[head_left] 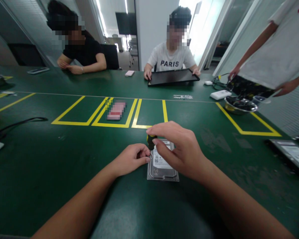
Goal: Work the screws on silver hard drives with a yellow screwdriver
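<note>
A silver hard drive [164,161] with a white label lies flat on the green table in front of me. My right hand [180,146] grips the handle of a short black-and-yellow screwdriver [150,142], its fingers curled round the top. The screwdriver stands nearly upright over the drive's left side. At that same edge, my left hand [133,159] has thumb and fingers pinched together close to the screwdriver's lower end. Whatever sits between those fingertips is too small to make out. The right palm covers part of the drive's upper right.
Yellow tape rectangles mark the green table [64,199]. A second hard drive [292,154] lies at the right. A metal bowl [240,105] with dark contents stands beyond it. Across the table, one person holds a dark flat panel [174,78]; another sits at left, and a third stands right.
</note>
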Demonstrator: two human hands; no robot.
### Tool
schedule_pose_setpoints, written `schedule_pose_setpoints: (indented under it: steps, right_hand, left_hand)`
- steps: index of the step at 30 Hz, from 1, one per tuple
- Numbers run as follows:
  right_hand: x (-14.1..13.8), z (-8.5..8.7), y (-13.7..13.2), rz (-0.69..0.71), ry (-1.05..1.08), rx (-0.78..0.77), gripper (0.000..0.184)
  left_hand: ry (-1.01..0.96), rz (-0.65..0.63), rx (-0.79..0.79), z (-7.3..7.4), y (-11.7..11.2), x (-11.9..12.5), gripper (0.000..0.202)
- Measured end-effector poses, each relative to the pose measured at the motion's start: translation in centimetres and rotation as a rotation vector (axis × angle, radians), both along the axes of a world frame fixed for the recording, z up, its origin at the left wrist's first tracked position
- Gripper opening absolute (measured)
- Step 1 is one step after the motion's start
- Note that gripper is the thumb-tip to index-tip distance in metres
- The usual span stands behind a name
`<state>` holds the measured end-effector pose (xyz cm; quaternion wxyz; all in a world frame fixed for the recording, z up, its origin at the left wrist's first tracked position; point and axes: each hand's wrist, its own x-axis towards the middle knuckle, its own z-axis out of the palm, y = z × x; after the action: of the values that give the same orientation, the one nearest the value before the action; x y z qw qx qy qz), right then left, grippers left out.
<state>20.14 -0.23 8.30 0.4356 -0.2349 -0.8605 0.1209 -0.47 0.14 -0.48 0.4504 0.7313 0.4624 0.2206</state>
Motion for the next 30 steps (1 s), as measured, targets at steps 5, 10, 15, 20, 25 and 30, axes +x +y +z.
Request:
schedule_pose_setpoints:
  steps: [5,10,15,20,25,30]
  right_hand:
    - [-0.1,-0.18,0.08,-0.052,0.005,0.022,0.015]
    - [-0.07,-0.15,0.11,-0.047,0.011,0.013,0.012]
    - [-0.06,-0.22,0.03,0.005,0.014,0.013,0.022]
    - [-0.19,-0.27,0.11,-0.068,0.025,0.019,0.013]
    - [-0.07,-0.06,0.07,-0.023,0.013,0.009,0.017]
    - [-0.08,-0.25,0.01,0.017,0.024,0.005,0.021]
  left_hand:
    - [-0.022,-0.016,-0.015,-0.1,0.01,-0.05,0.011]
    - [-0.012,-0.01,0.007,-0.05,0.0,0.02,0.011]
    - [-0.019,-0.022,0.006,-0.23,0.04,0.0,0.011]
    - [-0.008,-0.019,0.012,-0.25,0.0,-0.08,0.011]
    - [0.005,-0.013,0.002,-0.03,-0.06,-0.04,0.013]
    - [0.007,-0.012,0.02,-0.2,0.06,-0.07,0.013]
